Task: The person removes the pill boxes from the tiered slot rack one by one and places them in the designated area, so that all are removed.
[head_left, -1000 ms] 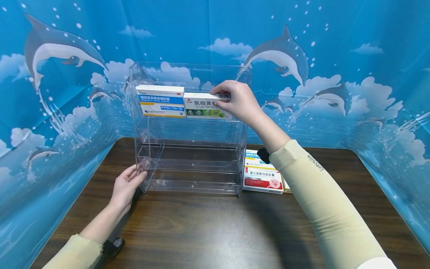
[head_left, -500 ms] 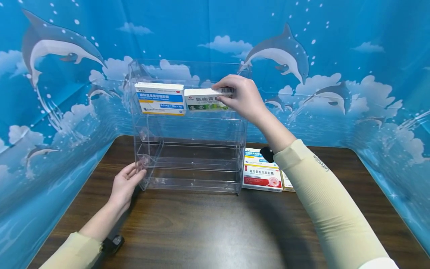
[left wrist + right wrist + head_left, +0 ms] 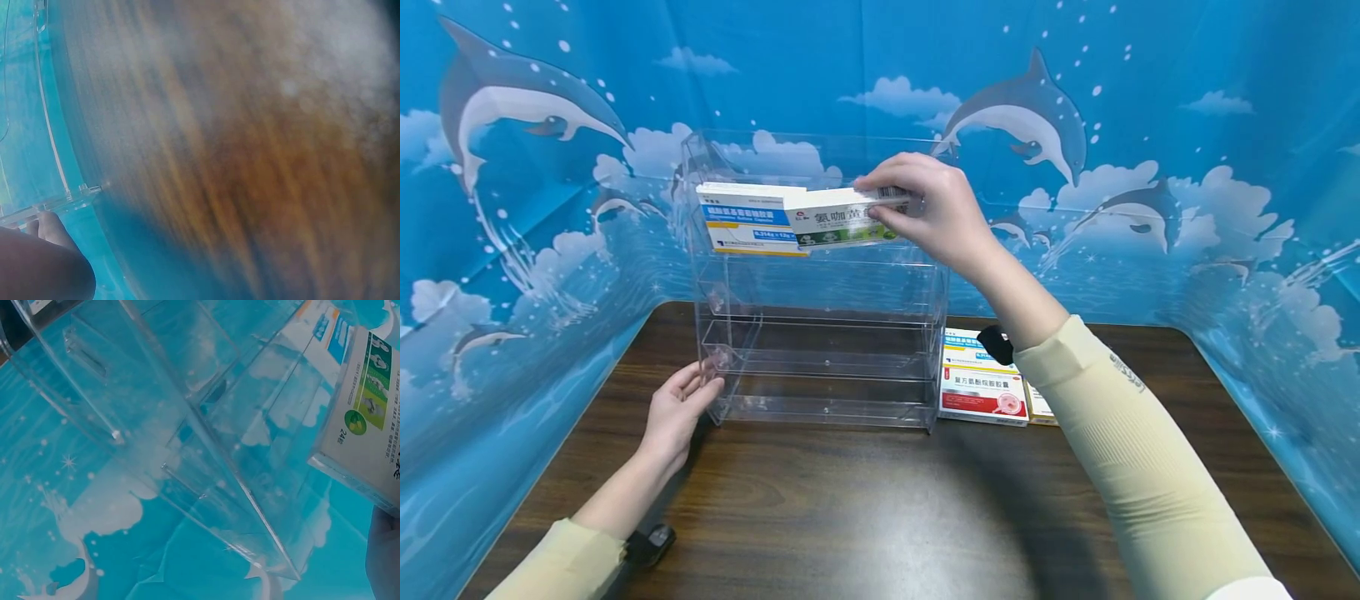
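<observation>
My right hand [image 3: 936, 208] pinches the right end of a white and green medicine box [image 3: 835, 221] at the top tier of a clear acrylic display rack [image 3: 827, 408]. The box is tilted, its left end overlapping a white, blue and yellow medicine box [image 3: 741, 218] on the same tier. In the right wrist view, the green box [image 3: 365, 419] sits at the right edge beside the rack's clear side panel [image 3: 219, 450]. Low on the rack's left side, my left hand [image 3: 673, 412] grips the panel edge between thumb and fingers. The left wrist view is mostly blurred tabletop.
Right of the rack, a red and white medicine box [image 3: 985, 396] lies on the brown table [image 3: 820, 508] with a blue and yellow one [image 3: 962, 346] behind it. Another box [image 3: 1041, 408] is partly hidden by my right sleeve. A dolphin-print curtain [image 3: 865, 75] surrounds the table.
My right hand has lifted the green medicine box slightly and tilted it, then shifted it left over the edge of the blue one. My left hand keeps its grip on the rack.
</observation>
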A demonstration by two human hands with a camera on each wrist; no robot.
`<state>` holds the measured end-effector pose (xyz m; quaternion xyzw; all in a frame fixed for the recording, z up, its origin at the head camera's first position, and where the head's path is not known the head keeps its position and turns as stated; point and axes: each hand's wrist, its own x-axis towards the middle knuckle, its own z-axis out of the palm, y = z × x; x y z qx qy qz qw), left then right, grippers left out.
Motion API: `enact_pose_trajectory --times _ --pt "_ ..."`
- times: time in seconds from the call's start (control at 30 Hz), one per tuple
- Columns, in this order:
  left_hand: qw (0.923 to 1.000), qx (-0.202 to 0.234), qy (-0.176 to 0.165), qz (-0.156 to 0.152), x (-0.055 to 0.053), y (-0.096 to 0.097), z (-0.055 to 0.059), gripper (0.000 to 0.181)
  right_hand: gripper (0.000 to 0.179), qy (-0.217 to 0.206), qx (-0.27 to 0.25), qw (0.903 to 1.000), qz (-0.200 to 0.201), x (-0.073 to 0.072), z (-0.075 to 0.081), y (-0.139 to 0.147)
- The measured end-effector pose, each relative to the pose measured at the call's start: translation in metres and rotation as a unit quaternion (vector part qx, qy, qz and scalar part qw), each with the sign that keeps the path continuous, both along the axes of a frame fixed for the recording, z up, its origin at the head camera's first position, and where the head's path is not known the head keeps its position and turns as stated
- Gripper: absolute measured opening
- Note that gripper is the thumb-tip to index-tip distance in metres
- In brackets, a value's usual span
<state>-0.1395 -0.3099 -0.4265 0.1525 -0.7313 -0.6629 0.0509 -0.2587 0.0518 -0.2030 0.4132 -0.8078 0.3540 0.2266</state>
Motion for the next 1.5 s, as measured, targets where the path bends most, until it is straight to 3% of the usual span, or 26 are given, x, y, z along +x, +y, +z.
enact_pose_trajectory --times 0.27,0.6,1.03,1.5 --pt "1.0000 0.002 0.003 0.001 0.000 0.001 0.000 0.033 0.027 -0.026 0.009 0.9995 0.016 0.016 -0.007 0.005" --pt "1.0000 -0.002 0.005 -0.001 0.002 0.001 0.002 0.033 0.029 -0.072 0.020 0.9971 -0.015 0.029 -0.026 0.027" --pt "0.9998 -0.004 -0.019 0.005 -0.002 0.000 0.000 0.043 0.025 -0.123 0.025 0.9907 -0.051 0.045 -0.067 0.071" --pt "0.9999 0.001 -0.010 0.001 -0.002 0.000 0.000 0.044 0.023 -0.208 0.037 0.9745 -0.076 0.062 -0.109 0.110"
